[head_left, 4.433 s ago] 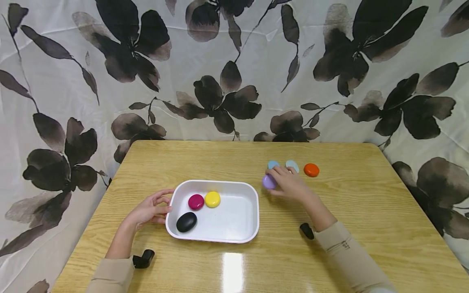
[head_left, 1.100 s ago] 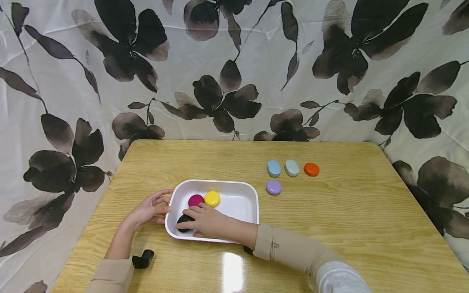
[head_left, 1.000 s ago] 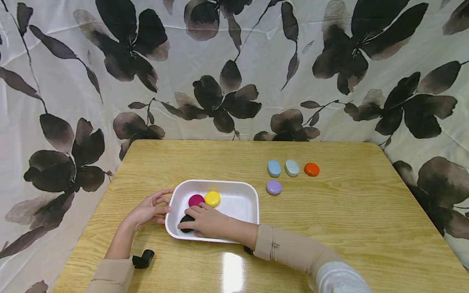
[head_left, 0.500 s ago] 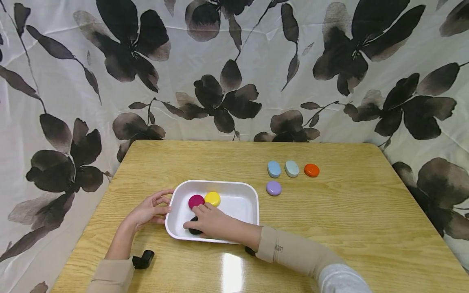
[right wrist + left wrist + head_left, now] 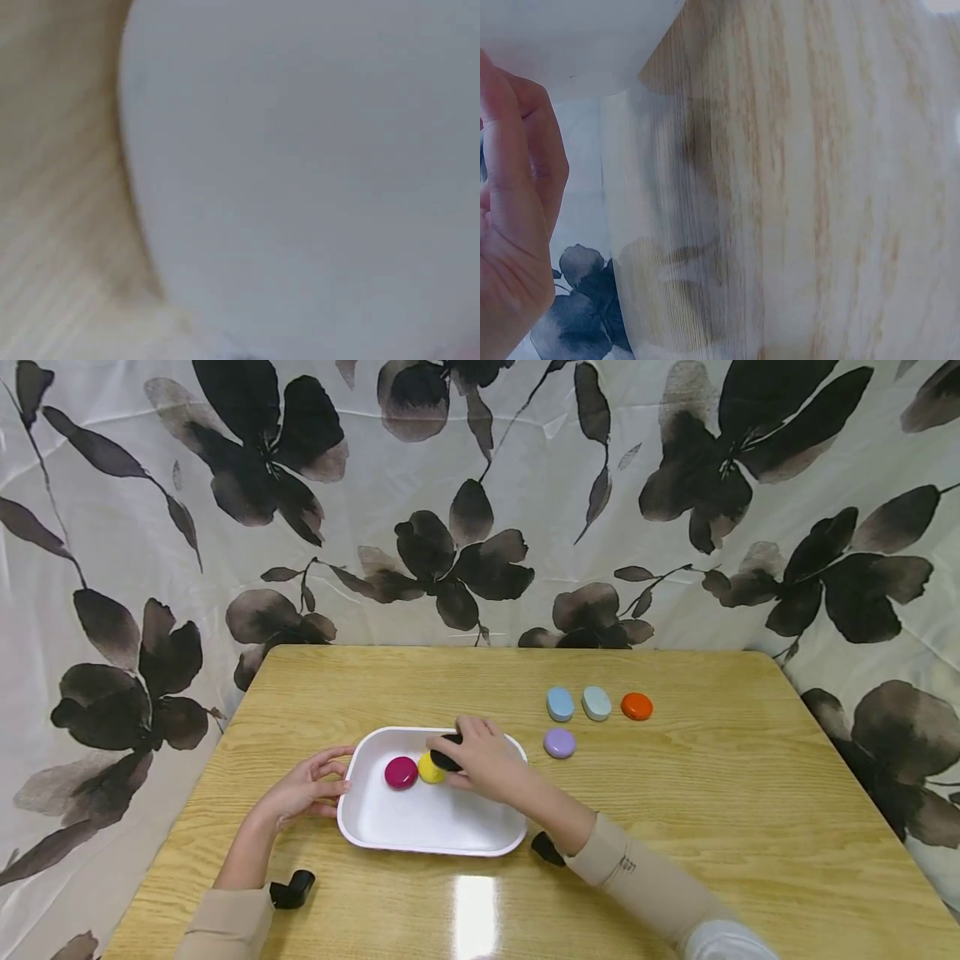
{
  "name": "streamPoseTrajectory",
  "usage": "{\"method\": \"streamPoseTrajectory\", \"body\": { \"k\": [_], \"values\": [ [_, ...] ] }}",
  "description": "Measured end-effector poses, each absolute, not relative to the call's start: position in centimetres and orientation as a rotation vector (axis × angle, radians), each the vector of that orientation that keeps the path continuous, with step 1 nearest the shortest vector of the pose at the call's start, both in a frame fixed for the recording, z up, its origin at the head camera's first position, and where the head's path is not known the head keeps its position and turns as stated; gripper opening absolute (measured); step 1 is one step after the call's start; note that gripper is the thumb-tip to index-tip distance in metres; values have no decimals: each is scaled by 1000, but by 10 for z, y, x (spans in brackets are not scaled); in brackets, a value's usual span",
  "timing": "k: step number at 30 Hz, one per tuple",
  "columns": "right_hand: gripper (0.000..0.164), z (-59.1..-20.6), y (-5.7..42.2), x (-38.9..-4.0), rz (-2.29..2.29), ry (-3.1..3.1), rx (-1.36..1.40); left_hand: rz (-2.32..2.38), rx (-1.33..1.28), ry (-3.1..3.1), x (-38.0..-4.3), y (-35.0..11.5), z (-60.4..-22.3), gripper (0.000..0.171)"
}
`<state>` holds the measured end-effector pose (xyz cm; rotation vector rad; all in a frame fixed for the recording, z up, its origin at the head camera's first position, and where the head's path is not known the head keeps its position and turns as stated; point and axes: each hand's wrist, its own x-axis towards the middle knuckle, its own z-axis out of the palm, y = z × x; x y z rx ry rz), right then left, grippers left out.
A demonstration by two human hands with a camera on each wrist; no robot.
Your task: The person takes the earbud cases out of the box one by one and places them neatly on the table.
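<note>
My right hand (image 5: 489,762) grips a black oval stone (image 5: 446,752), lifted over the upper part of a white rectangular tray (image 5: 450,827). Under it, partly covered, lies a round yellow stone (image 5: 429,769). Beside that sits a round magenta stone (image 5: 401,772) on the tray floor. My left hand (image 5: 307,785) rests at the tray's left rim with its fingers loosely bent. The left wrist view shows those fingers (image 5: 544,150) against the tray's outer wall (image 5: 577,52). The right wrist view is blurred and mostly filled by the white tray (image 5: 300,165).
Right of the tray, a purple stone (image 5: 559,743) lies on the wooden table (image 5: 720,827). Behind it are a blue stone (image 5: 560,703), a pale blue stone (image 5: 597,703) and an orange one (image 5: 637,707). A floral cloth (image 5: 570,527) hangs along the back.
My right hand let go of the purple stone on the table, reached into the tray, took the black stone from its lower left and lifted it up and rightward. The left hand stays put.
</note>
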<state>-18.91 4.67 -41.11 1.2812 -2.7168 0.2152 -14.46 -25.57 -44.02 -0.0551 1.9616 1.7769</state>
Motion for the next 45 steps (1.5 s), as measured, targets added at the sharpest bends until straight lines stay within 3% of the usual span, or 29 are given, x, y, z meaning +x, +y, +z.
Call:
{"method": "streamPoseTrajectory", "body": {
  "k": [13, 24, 31, 45],
  "values": [
    [45, -420, 134, -222, 335, -2846, 566, 1774, -59, 1956, -145, -256, -439, 64],
    [48, -445, 174, -231, 414, -2983, 26, 1775, -63, 1959, -142, -256, -440, 65],
    [46, -453, 185, -232, 346, -3081, -114, 1775, -74, 1962, -140, -255, -440, 64],
    [51, -464, 192, -227, 212, -3272, -138, 1800, -24, 1945, -136, -255, -442, 64]
  ]
}}
